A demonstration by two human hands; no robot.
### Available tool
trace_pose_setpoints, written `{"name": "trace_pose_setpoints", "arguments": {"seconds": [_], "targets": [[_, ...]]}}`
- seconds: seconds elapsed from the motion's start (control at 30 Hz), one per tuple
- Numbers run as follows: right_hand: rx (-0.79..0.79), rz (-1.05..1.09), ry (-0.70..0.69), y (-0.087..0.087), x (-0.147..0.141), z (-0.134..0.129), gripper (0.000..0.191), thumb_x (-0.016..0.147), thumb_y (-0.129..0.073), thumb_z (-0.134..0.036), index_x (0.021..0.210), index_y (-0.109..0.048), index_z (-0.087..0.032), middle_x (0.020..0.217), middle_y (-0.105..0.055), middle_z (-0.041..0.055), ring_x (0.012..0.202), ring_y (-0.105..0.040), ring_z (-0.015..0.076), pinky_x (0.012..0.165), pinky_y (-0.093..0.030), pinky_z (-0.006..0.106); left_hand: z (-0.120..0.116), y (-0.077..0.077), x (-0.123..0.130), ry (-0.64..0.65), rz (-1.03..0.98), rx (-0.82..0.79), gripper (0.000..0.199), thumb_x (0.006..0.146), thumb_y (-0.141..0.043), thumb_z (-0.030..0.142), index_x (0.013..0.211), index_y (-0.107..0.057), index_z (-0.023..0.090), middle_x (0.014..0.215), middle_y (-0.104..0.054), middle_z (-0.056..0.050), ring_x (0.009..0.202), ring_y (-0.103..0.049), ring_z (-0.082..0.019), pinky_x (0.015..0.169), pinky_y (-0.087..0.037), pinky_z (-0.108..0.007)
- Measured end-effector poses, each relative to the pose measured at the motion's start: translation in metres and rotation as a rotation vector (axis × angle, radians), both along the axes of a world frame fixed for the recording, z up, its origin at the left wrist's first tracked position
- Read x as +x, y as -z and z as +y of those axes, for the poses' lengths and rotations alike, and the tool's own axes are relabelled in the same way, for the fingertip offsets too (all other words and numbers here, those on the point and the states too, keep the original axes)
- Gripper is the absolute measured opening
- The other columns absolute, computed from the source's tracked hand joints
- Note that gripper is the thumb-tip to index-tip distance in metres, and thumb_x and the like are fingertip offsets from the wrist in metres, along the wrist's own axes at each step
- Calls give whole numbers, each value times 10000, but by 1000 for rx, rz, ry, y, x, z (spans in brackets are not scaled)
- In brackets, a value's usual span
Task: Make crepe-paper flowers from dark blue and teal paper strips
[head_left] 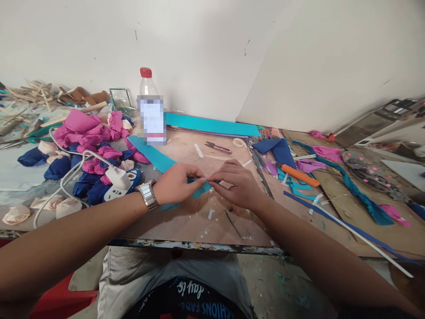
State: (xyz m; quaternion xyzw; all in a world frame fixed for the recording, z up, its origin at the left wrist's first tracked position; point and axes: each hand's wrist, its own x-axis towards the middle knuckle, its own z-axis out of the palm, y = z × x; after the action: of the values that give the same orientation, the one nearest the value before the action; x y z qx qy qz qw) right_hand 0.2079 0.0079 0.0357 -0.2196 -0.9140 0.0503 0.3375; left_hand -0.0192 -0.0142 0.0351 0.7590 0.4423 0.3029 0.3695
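Note:
Over the middle of the table, my left hand (177,182) and my right hand (237,184) meet at the fingertips. Both are closed in a pinch on the edge of a turquoise strip (151,154), crepe paper or cloth. The strip runs from the back left, passes behind my left hand and shows again beneath the fingers. A small twisted bit of it shows between the two pinches; my fingers hide the rest. Beyond my hands lie thread snips (218,147), a small roll of tape (238,142) and a white paper slip (198,150).
On the left are pink, navy and cream rolled flowers (83,128) and a power strip (116,186) with a white cable. A bottle (146,82) stands behind a phone (152,119). An orange cutter (299,175), blue scraps and a white rod (368,241) lie to the right.

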Motion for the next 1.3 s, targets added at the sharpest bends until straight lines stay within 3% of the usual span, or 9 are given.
{"name": "trace_pose_setpoints", "arguments": {"seconds": [0.33,0.53,0.77,1.07,1.3], "targets": [[-47,1,78,3,-1,-2,52,950,-676,-250,928,-713,-220,860,-767,45,835,-687,212,839,-497,396,-3,1,1,-12,22,145,174,909,-623,281,838,-762,205,774,-760,20,703,-647,-137,661,-428,-262],[-103,44,74,5,-3,-3,28,937,-677,-228,934,-705,-228,887,-759,41,862,-675,214,852,-501,393,-6,1,2,-42,117,298,175,937,-621,302,893,-776,232,836,-787,18,771,-658,-167,814,-421,-324],[-129,64,89,5,-4,-4,39,942,-676,-239,943,-715,-239,995,-741,60,940,-675,221,884,-509,409,-6,0,2,-51,154,298,199,951,-603,329,907,-774,236,867,-797,7,791,-666,-179,841,-417,-348],[-257,38,42,1,-6,-7,75,959,-615,-215,895,-654,-218,1023,-711,64,998,-647,223,928,-488,409,-8,2,3,8,218,350,191,954,-578,311,950,-757,243,878,-802,10,763,-687,-174,940,-406,-377],[-300,109,82,5,-7,-4,32,899,-669,-206,874,-688,-212,1023,-687,73,982,-654,221,916,-514,406,-6,4,2,-3,212,368,215,980,-557,320,976,-758,246,933,-814,18,789,-704,-173,992,-387,-400]]}}
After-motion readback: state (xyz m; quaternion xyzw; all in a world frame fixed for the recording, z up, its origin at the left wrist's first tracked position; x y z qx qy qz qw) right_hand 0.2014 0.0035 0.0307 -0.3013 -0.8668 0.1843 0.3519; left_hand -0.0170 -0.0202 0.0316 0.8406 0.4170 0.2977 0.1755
